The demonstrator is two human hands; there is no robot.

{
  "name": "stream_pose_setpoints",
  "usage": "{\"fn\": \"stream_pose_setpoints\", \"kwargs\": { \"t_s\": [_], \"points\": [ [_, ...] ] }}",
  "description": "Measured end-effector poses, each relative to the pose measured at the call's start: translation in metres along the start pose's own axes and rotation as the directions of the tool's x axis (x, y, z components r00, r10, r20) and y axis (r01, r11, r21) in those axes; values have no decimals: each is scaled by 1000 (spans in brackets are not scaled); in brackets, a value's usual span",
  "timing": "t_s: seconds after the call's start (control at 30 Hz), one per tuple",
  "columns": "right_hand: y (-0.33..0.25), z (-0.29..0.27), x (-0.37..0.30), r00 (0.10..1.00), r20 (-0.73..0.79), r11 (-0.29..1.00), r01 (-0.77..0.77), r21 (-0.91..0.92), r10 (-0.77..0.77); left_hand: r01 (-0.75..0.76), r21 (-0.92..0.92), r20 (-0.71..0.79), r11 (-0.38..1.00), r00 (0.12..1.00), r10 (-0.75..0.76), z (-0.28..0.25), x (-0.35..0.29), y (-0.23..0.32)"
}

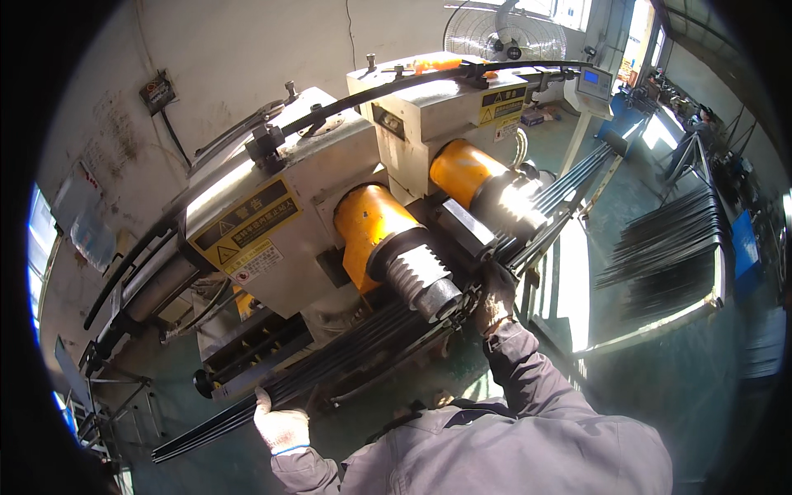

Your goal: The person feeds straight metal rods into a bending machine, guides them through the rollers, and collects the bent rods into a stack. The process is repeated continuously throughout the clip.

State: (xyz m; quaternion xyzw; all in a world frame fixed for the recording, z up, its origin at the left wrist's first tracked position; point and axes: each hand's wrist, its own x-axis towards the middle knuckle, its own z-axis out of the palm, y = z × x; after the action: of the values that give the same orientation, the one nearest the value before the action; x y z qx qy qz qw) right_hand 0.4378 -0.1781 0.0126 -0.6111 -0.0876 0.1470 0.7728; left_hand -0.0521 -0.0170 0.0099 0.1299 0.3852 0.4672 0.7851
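Note:
A bundle of long, dark metal rods (346, 351) runs slantwise along the front of a pale machine (289, 231), past its threaded rollers. My left hand (282, 427), in a pale knit glove, grips the bundle near its lower left end. The thumb lies on top, and the other fingers are hidden. Farther right, my right hand (495, 301), gloved too, is closed at the rods beside the front threaded roller (421, 276); its fingertips are lost in shadow. Behind that roller is an orange cylindrical housing (371, 223). A second orange housing (466, 172) bears another roller (511, 206).
More rods (577, 177) extend toward the far right on a support. A rack (718, 272) with many dark rods stands at right. A control box (594, 81) with a small screen sits on a post behind. A large fan (503, 37) stands by the back wall.

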Motion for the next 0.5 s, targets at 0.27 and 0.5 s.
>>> {"fn": "stream_pose_setpoints", "kwargs": {
  "t_s": [0.27,0.5],
  "points": [
    [66,-89,-5,999,8,999,-44,-5,44,-369,82,-145,926,915,377,-6,-3,17],
    [87,-117,-22,992,62,988,-100,-118,108,-186,-51,-178,981,968,174,61,-10,-58]
  ]
}}
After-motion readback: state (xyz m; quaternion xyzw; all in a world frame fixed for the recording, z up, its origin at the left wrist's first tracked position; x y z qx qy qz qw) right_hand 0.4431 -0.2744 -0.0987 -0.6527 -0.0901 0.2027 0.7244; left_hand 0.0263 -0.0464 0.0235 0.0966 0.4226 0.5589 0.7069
